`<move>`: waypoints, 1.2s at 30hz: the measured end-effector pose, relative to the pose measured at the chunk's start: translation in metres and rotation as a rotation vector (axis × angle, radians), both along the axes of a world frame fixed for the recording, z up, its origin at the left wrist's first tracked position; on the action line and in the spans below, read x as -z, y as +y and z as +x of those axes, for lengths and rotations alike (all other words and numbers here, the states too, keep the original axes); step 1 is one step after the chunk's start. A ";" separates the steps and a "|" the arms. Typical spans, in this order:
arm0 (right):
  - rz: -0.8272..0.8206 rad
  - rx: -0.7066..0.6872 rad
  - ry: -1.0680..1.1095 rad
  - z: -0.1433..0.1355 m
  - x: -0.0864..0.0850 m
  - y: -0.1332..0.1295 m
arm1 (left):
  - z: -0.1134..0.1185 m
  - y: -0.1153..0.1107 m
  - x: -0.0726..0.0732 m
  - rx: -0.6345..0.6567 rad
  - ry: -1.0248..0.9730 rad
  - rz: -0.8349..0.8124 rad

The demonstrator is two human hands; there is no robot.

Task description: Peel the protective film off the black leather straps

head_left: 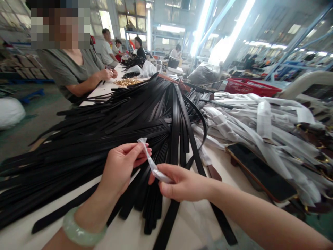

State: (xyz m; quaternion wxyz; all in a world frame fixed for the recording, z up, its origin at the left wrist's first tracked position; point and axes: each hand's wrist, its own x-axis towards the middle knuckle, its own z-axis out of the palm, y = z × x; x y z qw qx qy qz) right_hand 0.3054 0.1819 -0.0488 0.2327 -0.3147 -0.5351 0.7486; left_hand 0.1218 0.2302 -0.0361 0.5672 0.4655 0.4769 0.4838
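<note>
Between my hands, above the table, runs a thin white translucent plastic sleeve point(154, 167), twisted narrow at its upper end. My left hand point(123, 163), with a pale green bangle point(84, 225) on the wrist, pinches that upper end between thumb and fingers. The lower part lies in the closed fingers of my right hand point(179, 182). Behind and below both hands spreads a large heap of black leather straps point(125, 118), some with ends pointing toward me. Whether anything is inside the sleeve I cannot tell.
White-wrapped straps point(249, 121) lie piled on the right, with a dark phone point(260, 170) on their near edge. A red basket point(249, 86) stands behind them. A co-worker point(73, 69) handles something small at the far left, near gold-coloured metal pieces point(127, 82).
</note>
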 end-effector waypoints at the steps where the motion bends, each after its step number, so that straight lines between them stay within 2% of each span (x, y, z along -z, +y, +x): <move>1: 0.046 0.027 -0.080 0.000 -0.002 -0.002 | -0.002 0.000 0.000 -0.045 0.102 0.055; 3: -0.010 0.026 -0.144 0.002 -0.006 -0.004 | -0.005 0.001 -0.002 -0.097 0.307 0.169; 6: -0.274 -0.122 0.011 0.005 -0.011 -0.002 | -0.009 0.002 -0.006 -0.141 0.547 0.316; 8: -0.377 -0.218 0.105 0.006 -0.012 -0.001 | -0.008 0.003 -0.006 -0.147 0.494 0.309; 9: -0.361 -0.208 0.097 0.005 -0.011 -0.001 | -0.008 0.004 -0.006 -0.135 0.389 0.257; 11: -0.171 -0.047 -0.002 0.001 -0.010 -0.002 | -0.005 0.004 -0.004 -0.075 0.137 0.095; 13: 0.192 0.203 -0.148 -0.004 -0.007 -0.004 | -0.002 0.001 -0.003 -0.008 0.034 -0.015; 16: 0.714 0.500 -0.373 -0.010 -0.005 -0.005 | 0.004 -0.008 -0.005 0.062 0.195 0.036; 18: 0.815 0.600 -0.487 -0.010 -0.004 -0.002 | 0.006 -0.013 -0.007 0.093 0.309 0.116; 20: 0.681 0.594 -0.438 -0.008 -0.003 0.004 | 0.007 -0.015 -0.009 0.116 0.296 0.125; 24: 0.192 0.482 -0.040 -0.005 0.004 0.015 | 0.005 -0.012 -0.012 0.118 0.007 -0.064; 26: 0.078 0.479 0.040 -0.008 0.008 0.016 | 0.005 -0.009 -0.012 0.095 -0.102 -0.138; 31: 0.240 0.501 0.016 -0.023 0.014 0.003 | 0.010 -0.007 -0.009 0.083 -0.173 -0.191; 33: 0.296 0.381 -0.068 -0.021 0.012 -0.001 | 0.010 -0.006 -0.007 0.007 -0.219 -0.196; 36: 0.405 0.218 -0.389 -0.005 0.002 0.005 | 0.008 -0.002 -0.006 -0.084 -0.272 -0.182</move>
